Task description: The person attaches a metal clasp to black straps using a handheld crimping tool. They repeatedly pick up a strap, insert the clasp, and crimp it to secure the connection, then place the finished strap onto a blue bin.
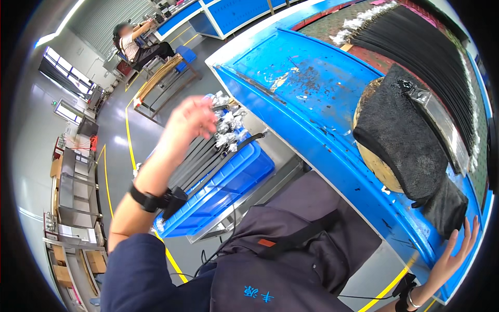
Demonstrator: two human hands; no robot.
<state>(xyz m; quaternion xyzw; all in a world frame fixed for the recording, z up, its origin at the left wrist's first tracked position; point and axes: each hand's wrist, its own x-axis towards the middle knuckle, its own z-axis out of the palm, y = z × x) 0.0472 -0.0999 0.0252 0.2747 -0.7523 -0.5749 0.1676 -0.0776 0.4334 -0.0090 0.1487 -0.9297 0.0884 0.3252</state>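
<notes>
Black rods [201, 165]: thin, long, bundled roughly parallel, running lengthwise at the blue bin [244, 176] beside the counter [317, 122]; can't tell whether they sit in it or across its top. Far ends carry crumpled whitish wraps [226, 127], clustered unevenly. The rod closest to the counter sticks out past the others, dark tip bare and curved toward the counter

Black cloth [395, 138]: fuzzy-looking, bunched, draped over a round tan pad [373, 165] on the counter, pad rim showing on one side; a narrower tail hangs off toward the near end, creased
</notes>
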